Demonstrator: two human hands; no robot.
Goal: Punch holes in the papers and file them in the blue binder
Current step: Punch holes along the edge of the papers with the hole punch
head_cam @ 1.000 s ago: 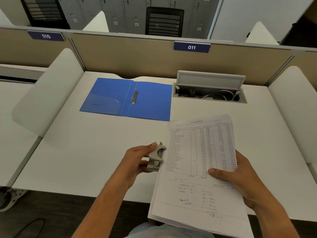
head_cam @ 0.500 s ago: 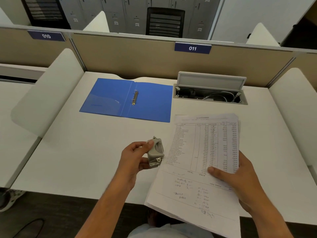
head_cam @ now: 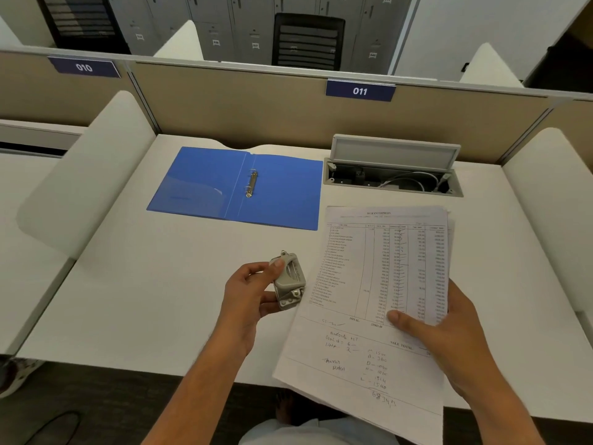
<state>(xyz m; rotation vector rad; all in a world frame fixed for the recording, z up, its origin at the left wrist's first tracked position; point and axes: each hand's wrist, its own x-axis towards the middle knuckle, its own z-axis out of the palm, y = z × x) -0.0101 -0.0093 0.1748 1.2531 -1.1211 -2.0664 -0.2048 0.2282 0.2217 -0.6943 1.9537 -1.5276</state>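
Grey tool: small grey metal hole punch (head_cam: pixel 288 282), held above the white table (head_cam: pixel 134 303), just left of the papers' left edge; whether they touch is unclear.
Left hand: left hand (head_cam: pixel 248 300) has its fingers (head_cam: pixel 278 264) clamped on the punch, thumb on top.
Papers: stack of white printed papers with handwritten notes (head_cam: pixel 378 303), tilted, its near end hanging past the table's front edge.
Right hand: right hand (head_cam: pixel 449 335) grips the stack's right side, thumb pressed on the top sheet, other fingers hidden beneath.
Binder: blue plastic ring binder (head_cam: pixel 237 187) lies open flat farther back on the table, well apart from both hands.
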